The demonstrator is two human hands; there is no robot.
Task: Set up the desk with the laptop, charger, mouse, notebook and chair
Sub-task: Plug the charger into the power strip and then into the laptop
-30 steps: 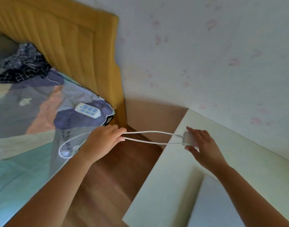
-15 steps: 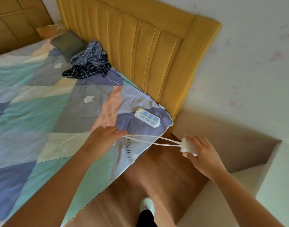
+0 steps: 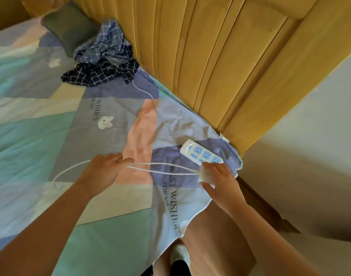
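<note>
My right hand (image 3: 220, 180) grips the white charger brick (image 3: 205, 175) just below the near end of a white power strip (image 3: 201, 152) that lies on the bed's corner. Two strands of the white charger cable (image 3: 162, 169) run left from the brick to my left hand (image 3: 103, 172), which pinches them above the bedspread. Beyond my left hand the cable loops down to the left, and its end lies on the sheet. The desk, laptop, mouse, notebook and chair are out of view.
A patchwork bedspread (image 3: 51, 136) covers the bed. A yellow padded headboard (image 3: 220, 66) stands behind it. A checked cloth (image 3: 103, 62) and a grey pillow (image 3: 71, 26) lie near the headboard. Wooden floor (image 3: 210, 236) and my foot (image 3: 179, 253) show at the bottom.
The view swung left from the desk to the bed. Both hands carried the charger brick and cable over the bedspread, and the brick is now beside the power strip.
</note>
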